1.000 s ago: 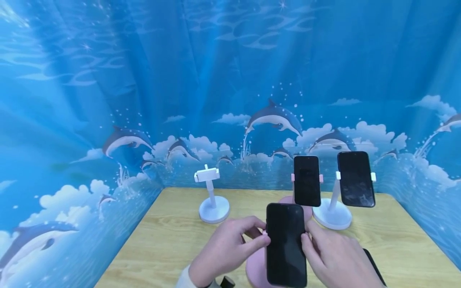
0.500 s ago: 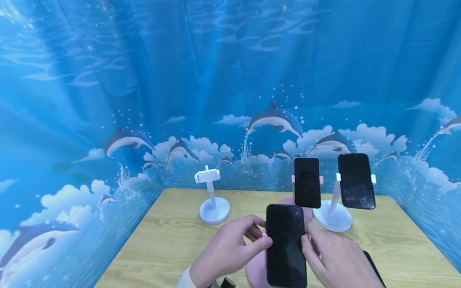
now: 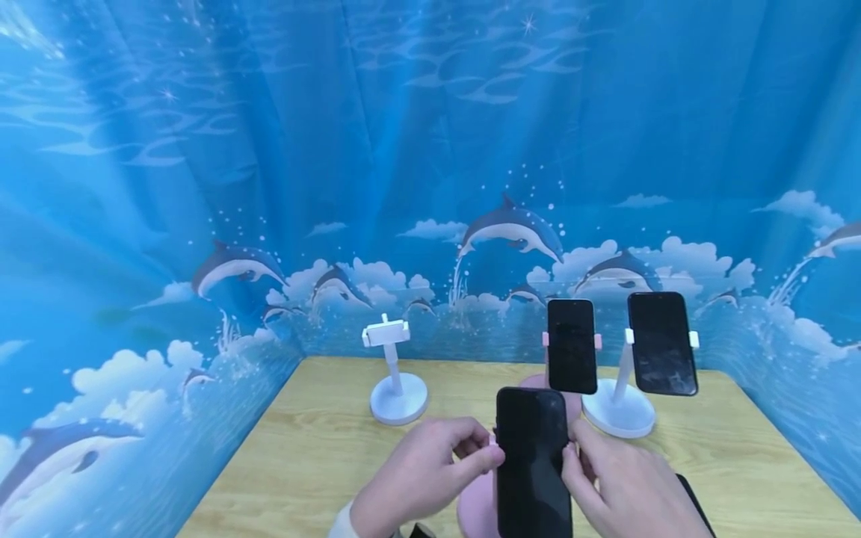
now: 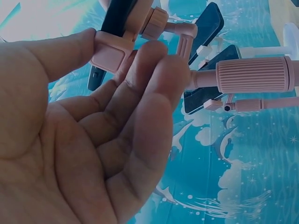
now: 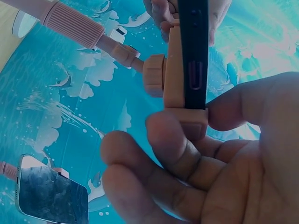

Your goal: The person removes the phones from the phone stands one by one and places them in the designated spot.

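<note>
A black-screened phone (image 3: 534, 463) stands upright in the clamp of a pink phone stand (image 3: 476, 504), close in front of the person. At the phone's left edge, the left hand (image 3: 430, 467) pinches the pink clamp jaw between thumb and fingers, as the left wrist view shows on the clamp (image 4: 112, 51). The right hand (image 3: 622, 478) pinches the clamp's opposite end (image 5: 189, 122) at the phone's right edge. Behind the phone, a round knob (image 5: 154, 75) joins the clamp to a ribbed post (image 4: 252, 74). The phone hides most of the stand in the head view.
Farther back stand a phone in a pink stand (image 3: 572, 346) and another in a white stand (image 3: 619, 411). A white stand with a bare holder (image 3: 397, 400) is at the back left. Beside the right hand lies a dark flat thing (image 3: 696, 502), partly hidden. Dolphin-print curtains surround the wooden table (image 3: 296, 448).
The head view has tilted slightly upward, so the table and stands appear a little lower. Both hands keep their places at the phone's edges.
</note>
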`<state>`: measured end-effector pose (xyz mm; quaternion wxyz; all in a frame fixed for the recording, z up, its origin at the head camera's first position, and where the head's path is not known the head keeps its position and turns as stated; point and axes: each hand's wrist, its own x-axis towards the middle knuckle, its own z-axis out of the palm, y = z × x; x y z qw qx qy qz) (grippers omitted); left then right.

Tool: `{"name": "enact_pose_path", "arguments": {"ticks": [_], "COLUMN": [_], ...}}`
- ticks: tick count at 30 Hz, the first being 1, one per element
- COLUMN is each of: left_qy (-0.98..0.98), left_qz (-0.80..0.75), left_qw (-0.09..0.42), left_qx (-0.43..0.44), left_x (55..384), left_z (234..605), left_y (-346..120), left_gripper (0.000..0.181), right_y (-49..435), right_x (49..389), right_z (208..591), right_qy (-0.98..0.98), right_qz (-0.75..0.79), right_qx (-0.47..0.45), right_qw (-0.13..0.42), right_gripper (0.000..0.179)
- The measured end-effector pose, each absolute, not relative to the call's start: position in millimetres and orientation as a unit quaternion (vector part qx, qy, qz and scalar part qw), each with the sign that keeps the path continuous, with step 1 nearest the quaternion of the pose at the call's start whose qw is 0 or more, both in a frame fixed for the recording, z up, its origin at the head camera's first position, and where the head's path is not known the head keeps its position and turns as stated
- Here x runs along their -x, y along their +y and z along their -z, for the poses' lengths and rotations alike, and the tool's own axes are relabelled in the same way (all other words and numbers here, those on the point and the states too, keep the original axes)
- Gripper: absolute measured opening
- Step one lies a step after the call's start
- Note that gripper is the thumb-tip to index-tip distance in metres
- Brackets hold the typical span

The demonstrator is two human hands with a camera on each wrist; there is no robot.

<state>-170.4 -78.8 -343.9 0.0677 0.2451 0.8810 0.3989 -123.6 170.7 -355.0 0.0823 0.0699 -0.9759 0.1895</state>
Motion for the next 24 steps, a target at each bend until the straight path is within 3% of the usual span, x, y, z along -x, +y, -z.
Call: {"name": "enact_pose_path", "arguments": {"ticks": [24], "left_qy": [0.877], "left_qz": [-0.394], "left_qw": [0.085], "left_qx": [-0.260], "left_x": [170.3], "left_z": [344.7], "left_y": [-79.0], "left_gripper": [0.024], "right_y": [168.6], "right_x": [126.0], "right_z": [358.7], "right_qy": [-0.976], "right_qz": [-0.186], "right_qx": [-0.067], "right_qw": [0.095], "right_gripper": [0.020]}}
